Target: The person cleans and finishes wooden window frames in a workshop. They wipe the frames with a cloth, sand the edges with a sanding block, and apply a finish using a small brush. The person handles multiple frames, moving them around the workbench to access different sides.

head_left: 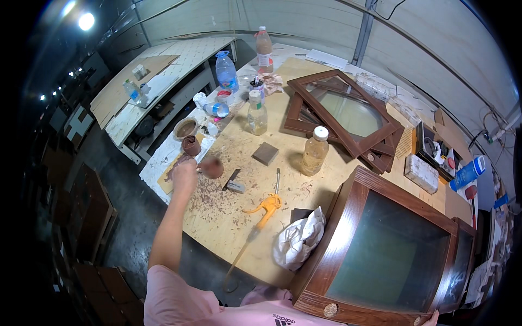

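Observation:
My left hand (185, 173) reaches over the left edge of the bench, fingers closed. Beside its fingertips is a motion-smeared brown round thing (211, 168); whether the hand holds it I cannot tell. A brown-stained cup (191, 145) stands just beyond that hand, with a bowl of brown paste (186, 129) behind it. At the lower right, the fingers of my right hand (431, 319) are on the bottom corner of a brown wooden cabinet with glass panels (348, 228); the rest of that hand is out of view. A small scraper (235, 186) lies among brown crumbs.
An orange air blow gun (268, 204) with a hose lies mid-bench, near a white cloth (299, 239) and a sanding block (265, 154). Bottles (315, 152) stand around. Brown glazed frames (348, 111) are stacked at the back. A black tray of tools (435, 149) sits to the right.

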The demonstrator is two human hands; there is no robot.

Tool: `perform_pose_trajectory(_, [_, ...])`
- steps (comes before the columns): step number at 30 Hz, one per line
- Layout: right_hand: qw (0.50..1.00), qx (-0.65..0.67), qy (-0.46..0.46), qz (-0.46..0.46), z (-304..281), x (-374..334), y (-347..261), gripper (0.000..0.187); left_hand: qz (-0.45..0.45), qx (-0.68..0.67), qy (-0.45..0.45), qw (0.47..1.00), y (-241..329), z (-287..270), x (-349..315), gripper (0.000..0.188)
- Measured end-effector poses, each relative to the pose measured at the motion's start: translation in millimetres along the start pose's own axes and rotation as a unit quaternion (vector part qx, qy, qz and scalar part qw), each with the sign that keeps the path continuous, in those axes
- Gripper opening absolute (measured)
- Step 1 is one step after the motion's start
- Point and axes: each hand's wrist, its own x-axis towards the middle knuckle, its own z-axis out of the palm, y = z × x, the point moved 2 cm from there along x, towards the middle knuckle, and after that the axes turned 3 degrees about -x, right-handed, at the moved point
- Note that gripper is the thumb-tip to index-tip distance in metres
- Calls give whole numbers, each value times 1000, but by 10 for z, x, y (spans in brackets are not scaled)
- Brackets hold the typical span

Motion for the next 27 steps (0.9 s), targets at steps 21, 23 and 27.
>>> perform_pose_trajectory(21, [999,0,9,41,139,-213,-244,22,-41,-6,-15,999,30,-185,16,9])
perform_pose_trajectory(23, [999,0,6,34,83,-149,-169,22,-75,-108,2,991,59,-210,11,9])
perform_pose_trajectory(27, [999,11,6,33,30,-64,-56,22,-188,-438,-75,876,278,-325,22,10])
